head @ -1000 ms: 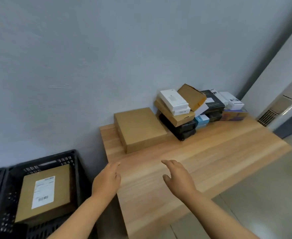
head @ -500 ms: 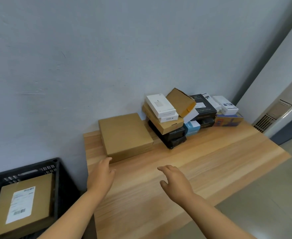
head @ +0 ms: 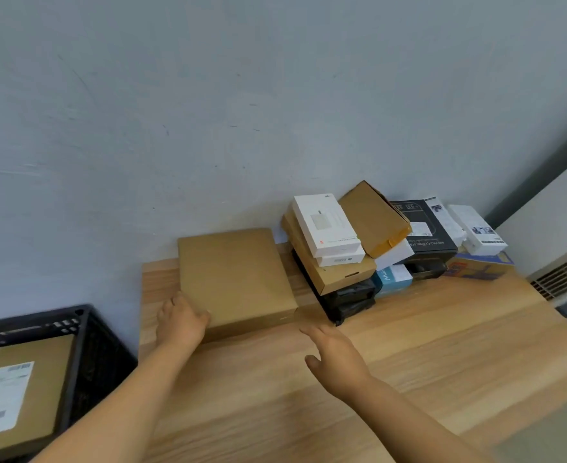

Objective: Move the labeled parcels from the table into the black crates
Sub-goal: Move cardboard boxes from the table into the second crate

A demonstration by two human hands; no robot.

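Table: light wood, set against a grey wall; its left edge runs down the lower centre of the frame, its right edge slants off toward the lower right. The near and right parts of the top are bare wood.

Flat box: brown cardboard, lying flat at the table's back left corner, its far edge at the wall, its left side just inside the table's left edge. No label shows on its top face.

Left hand: on the box's near left corner, fingers curled against the side (whether it truly grips cannot be told).

Right hand: hovering over bare wood in front of the box's near right corner, fingers straight and spread, touching nothing.

Pile: small boxes stacked to the right of the flat box, at the wall, centre right of the frame. Included: a white box on top of a brown one, a tilted brown carton, a black box, a blue box (low, between darker ones).

Crate: black, lattice-walled, at the lower left of the frame, beside and below the table's left edge.

Parcel: brown, lying flat inside the crate, a white label on its top face.
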